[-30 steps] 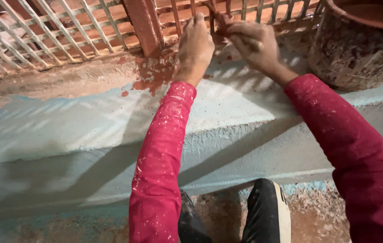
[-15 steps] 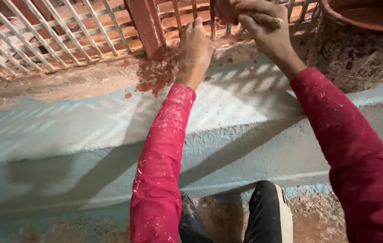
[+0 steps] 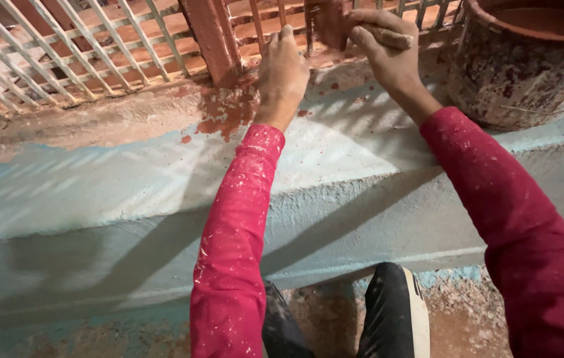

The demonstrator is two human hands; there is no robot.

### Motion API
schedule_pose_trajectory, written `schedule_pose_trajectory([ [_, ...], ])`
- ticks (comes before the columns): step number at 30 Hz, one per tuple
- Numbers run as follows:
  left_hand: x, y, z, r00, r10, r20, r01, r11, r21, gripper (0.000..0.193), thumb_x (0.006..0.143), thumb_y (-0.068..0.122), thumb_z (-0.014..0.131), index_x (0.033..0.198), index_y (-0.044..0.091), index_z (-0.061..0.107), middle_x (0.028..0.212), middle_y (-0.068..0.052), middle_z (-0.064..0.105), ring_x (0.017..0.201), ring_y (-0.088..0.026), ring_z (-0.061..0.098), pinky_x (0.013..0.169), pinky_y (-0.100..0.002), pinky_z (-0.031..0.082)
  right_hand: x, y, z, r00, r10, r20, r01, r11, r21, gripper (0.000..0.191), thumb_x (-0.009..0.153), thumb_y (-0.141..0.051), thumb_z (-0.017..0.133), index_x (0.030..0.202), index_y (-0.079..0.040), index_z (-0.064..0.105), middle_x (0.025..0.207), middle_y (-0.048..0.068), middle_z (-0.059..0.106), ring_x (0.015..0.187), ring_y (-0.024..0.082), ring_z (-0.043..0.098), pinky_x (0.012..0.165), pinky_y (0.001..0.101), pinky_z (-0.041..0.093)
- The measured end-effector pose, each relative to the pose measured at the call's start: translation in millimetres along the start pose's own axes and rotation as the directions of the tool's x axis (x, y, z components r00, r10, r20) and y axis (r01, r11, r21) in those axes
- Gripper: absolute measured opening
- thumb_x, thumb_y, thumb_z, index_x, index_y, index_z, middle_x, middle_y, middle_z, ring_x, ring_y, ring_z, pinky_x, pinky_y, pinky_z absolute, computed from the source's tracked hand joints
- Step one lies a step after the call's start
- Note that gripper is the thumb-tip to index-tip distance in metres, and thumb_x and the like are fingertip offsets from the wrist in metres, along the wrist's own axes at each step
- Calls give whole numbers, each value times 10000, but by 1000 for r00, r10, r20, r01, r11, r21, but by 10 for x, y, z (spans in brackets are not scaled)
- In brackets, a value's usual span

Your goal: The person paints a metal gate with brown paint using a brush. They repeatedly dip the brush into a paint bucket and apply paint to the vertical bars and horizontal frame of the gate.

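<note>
At the ledge's point(image 3: 162, 166) far edge, a light, stiff brush point(image 3: 335, 23) is gripped by the right hand point(image 3: 388, 53); the left hand point(image 3: 282, 76) is spread against a bar point(image 3: 255, 20).

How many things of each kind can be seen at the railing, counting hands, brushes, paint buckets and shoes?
Hands: 2, the left hand on a bar of the grille and the right hand holding the brush.
Paintbrush: 1
Paint bucket: 1, spattered, on the ledge.
Shoe: 1, black with a white sole.
Total: 5
</note>
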State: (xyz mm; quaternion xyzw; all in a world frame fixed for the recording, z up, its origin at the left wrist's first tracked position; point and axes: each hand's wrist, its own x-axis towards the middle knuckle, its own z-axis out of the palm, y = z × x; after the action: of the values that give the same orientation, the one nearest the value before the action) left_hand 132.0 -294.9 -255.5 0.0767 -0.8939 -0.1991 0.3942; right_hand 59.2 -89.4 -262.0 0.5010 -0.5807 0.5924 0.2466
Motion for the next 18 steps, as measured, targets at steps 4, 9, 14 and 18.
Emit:
schedule_pose_trajectory([
  [4, -47, 17, 7, 997, 69, -27, -69, 998, 7, 488, 930, -59, 612, 1397, -119, 480, 1201, -278, 672, 1015, -327, 737, 874, -353, 657, 26, -44, -58, 996, 89, -22, -92, 981, -169, 222, 1027, -97, 730, 1241, -49, 766, 1111, 88, 773, 924, 122, 742, 825, 271, 641],
  [9, -148, 174, -103, 998, -22, 59, 27, 996, -80, 518, 934, 5, 631, 1407, -109, 453, 1219, -282, 648, 969, -322, 746, 834, -354, 651, 19, -229, -245, 945, -312, 95, 320, 832, -453, 172, 1023, -2, 728, 1190, 3, 770, 1186, 159, 774, 1036, 221, 752, 929, 350, 606],
  [14, -200, 314, -99, 1000, 12, 14, -12, 999, -43, 557, 915, 57, 647, 1412, -87, 439, 1237, -310, 606, 928, -335, 726, 718, -348, 660, 154, -176, -284, 978, -204, 37, 199, 874, -443, 27, 1102, -50, 780, 1122, -34, 786, 994, 102, 786, 880, 191, 745, 826, 364, 586],
  [18, -155, 291, 21, 995, -37, 95, 42, 998, -54, 487, 994, 63, 570, 1448, -49, 437, 1195, -240, 663, 900, -279, 753, 718, -345, 670, 119, -28, -227, 979, -159, 125, 188, 946, -265, 189, 1071, -33, 696, 1232, -82, 782, 1168, 99, 786, 996, 171, 770, 897, 323, 655],
])
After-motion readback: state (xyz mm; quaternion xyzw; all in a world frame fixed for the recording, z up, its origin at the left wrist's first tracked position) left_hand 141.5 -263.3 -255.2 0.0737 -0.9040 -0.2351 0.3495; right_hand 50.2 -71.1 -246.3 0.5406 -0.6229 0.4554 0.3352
